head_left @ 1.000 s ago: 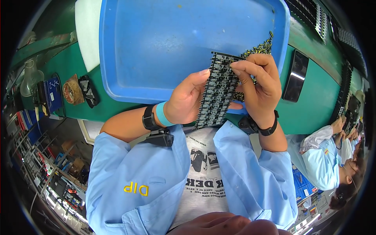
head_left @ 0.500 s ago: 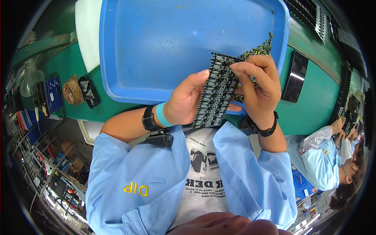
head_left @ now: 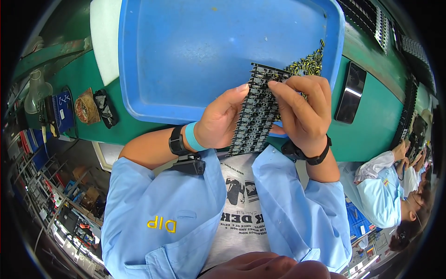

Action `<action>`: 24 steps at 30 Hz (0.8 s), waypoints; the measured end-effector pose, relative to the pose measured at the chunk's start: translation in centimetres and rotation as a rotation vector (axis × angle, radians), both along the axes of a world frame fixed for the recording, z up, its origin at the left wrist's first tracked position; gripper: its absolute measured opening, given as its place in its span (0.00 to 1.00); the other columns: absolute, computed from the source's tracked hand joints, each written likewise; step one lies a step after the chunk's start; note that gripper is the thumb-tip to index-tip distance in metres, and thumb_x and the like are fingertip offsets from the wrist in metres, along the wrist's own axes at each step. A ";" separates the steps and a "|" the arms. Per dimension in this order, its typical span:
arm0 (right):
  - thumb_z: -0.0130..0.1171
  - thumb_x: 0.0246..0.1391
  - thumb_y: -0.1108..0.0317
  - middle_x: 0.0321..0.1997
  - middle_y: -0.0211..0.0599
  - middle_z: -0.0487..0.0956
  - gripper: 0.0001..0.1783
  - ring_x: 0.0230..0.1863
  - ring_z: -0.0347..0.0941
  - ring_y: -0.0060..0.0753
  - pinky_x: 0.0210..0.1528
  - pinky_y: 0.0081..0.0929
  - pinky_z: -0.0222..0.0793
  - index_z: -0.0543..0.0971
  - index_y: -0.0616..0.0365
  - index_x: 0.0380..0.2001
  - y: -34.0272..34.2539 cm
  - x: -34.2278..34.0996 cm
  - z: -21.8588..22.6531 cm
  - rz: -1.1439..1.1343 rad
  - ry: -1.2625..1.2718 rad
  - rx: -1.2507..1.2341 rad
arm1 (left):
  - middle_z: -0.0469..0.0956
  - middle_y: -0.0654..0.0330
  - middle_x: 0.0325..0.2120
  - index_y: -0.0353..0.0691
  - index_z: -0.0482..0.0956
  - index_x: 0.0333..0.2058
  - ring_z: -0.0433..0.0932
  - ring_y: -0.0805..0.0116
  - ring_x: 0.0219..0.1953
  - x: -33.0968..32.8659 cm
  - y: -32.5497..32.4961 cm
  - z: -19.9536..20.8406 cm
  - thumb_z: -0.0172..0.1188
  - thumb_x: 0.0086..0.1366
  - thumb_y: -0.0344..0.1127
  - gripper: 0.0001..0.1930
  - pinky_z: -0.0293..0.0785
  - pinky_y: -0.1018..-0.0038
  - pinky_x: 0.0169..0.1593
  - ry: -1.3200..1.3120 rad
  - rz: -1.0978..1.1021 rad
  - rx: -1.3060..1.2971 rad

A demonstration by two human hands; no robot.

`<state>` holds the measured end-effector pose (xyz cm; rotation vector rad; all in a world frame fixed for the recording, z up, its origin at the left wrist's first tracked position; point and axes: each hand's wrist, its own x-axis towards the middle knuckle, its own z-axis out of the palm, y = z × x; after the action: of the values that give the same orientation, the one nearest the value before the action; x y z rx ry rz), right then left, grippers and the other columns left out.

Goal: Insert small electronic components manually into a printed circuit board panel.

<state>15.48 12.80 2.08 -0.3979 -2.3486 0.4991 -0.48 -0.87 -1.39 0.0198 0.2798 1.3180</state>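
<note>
Head view: one board point(head_left: 253, 118) slants over the near rim of one tray point(head_left: 186, 69), its left edge grasped by one left hand point(head_left: 219, 114). One right hand point(head_left: 307, 104) bunches its fingertips on the board; whether they grip anything, I cannot tell. One phone point(head_left: 350, 93) lies right of the tray.

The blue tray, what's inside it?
Inside the blue tray, little yellow-and-black pieces lie heaped on the right. The circuit board and right hand cover part, so what's hidden there can't be seen.
</note>
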 end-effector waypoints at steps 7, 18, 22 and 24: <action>0.73 0.43 0.75 0.41 0.32 0.82 0.21 0.40 0.74 0.41 0.40 0.35 0.71 0.89 0.55 0.45 -0.2 0.0 1.5 -0.008 -0.091 0.003 | 0.73 0.48 0.66 0.35 0.64 0.71 0.77 0.52 0.65 0.2 0.0 0.1 0.39 0.81 0.52 0.31 0.75 0.51 0.69 -0.125 0.048 -0.108; 0.68 0.48 0.76 0.34 0.37 0.75 0.09 0.39 0.74 0.42 0.43 0.36 0.72 0.82 0.58 0.35 2.7 2.9 1.8 0.087 -0.399 -0.468 | 0.65 0.43 0.72 0.32 0.61 0.73 0.73 0.42 0.67 0.2 1.1 0.7 0.35 0.79 0.55 0.36 0.73 0.38 0.66 -0.161 0.039 0.082; 0.68 0.45 0.76 0.31 0.37 0.72 0.09 0.37 0.73 0.45 0.40 0.41 0.71 0.77 0.59 0.29 2.4 3.3 0.7 0.237 -0.556 -0.345 | 0.64 0.42 0.72 0.31 0.61 0.73 0.73 0.43 0.67 0.1 0.9 0.7 0.35 0.79 0.56 0.37 0.73 0.39 0.66 -0.142 0.032 0.074; 0.68 0.43 0.75 0.30 0.38 0.71 0.11 0.36 0.72 0.48 0.39 0.44 0.70 0.74 0.59 0.27 2.4 3.3 0.4 0.259 -0.536 -0.326 | 0.64 0.42 0.72 0.31 0.61 0.73 0.73 0.43 0.67 0.1 0.9 0.8 0.35 0.79 0.56 0.37 0.72 0.39 0.67 -0.150 0.029 0.068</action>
<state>18.82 15.25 2.52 -0.4147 -2.8604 1.0104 -0.37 0.06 -0.64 -0.0251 0.1081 1.3502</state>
